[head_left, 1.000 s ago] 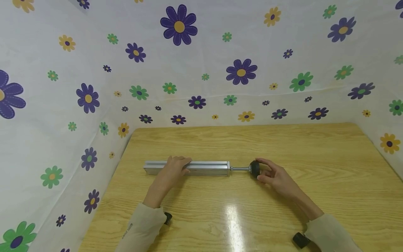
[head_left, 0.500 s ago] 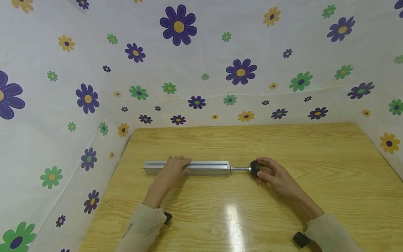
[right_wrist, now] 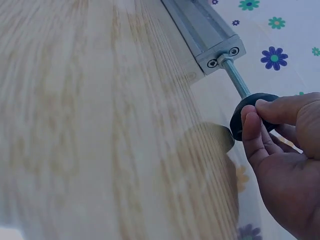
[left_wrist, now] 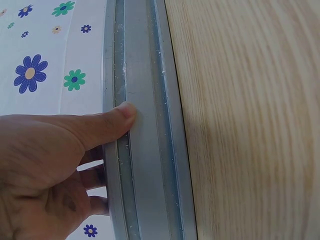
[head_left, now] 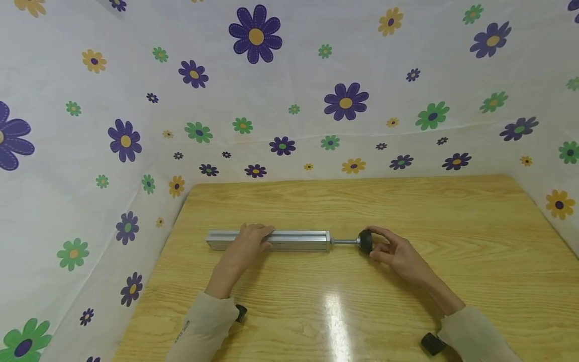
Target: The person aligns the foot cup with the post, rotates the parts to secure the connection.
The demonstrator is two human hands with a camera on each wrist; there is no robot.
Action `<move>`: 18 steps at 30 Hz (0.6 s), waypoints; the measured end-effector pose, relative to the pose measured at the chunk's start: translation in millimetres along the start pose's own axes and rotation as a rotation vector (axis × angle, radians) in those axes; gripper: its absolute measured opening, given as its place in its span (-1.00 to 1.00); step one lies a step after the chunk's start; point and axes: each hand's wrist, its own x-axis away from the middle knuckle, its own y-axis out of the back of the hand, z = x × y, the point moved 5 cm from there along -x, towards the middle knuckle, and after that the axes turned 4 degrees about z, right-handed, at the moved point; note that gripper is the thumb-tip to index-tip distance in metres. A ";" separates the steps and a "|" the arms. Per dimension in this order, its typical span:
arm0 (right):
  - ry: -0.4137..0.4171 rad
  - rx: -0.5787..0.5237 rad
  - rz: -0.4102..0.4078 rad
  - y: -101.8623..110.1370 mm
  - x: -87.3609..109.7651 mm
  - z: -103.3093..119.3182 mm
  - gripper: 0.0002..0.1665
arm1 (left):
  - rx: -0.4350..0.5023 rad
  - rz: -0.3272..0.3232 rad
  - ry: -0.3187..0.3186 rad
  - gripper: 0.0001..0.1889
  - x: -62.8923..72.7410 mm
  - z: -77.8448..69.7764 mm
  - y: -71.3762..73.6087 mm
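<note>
A silver aluminium profile [head_left: 298, 240] lies crosswise on the wooden table. My left hand [head_left: 239, 251] grips it left of its middle; in the left wrist view the thumb [left_wrist: 125, 112] lies on a grooved face and the other fingers go behind, partly hidden. From the profile's right end sticks a threaded rod [head_left: 345, 242] carrying a black levelling foot [head_left: 365, 242]. My right hand [head_left: 402, 259] pinches the foot's rim between thumb and fingers. Up close, a nut [right_wrist: 225, 58] sits on the rod against an end plate [right_wrist: 234, 48] with two screws.
The wood-grain table [head_left: 384, 306] extends around the profile on every side. White cloth with printed flowers [head_left: 280, 90] hangs behind it and at both sides. A black wrist device [head_left: 432, 344] sits at the right cuff.
My right thumb and fingers shift on the levelling foot's rim: the thumb lay further over it half a second ago and is now lower at its edge. The left hand and the profile stay put.
</note>
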 end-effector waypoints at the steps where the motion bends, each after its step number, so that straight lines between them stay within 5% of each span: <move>1: -0.006 0.003 0.002 0.2 -0.1 0.2 -0.25 | -0.001 0.001 0.000 -0.55 0.0 0.1 0.1; 18: 0.020 -0.007 -0.045 1.7 -1.0 0.5 -0.38 | -0.014 0.009 0.009 -0.54 -0.3 1.3 -0.3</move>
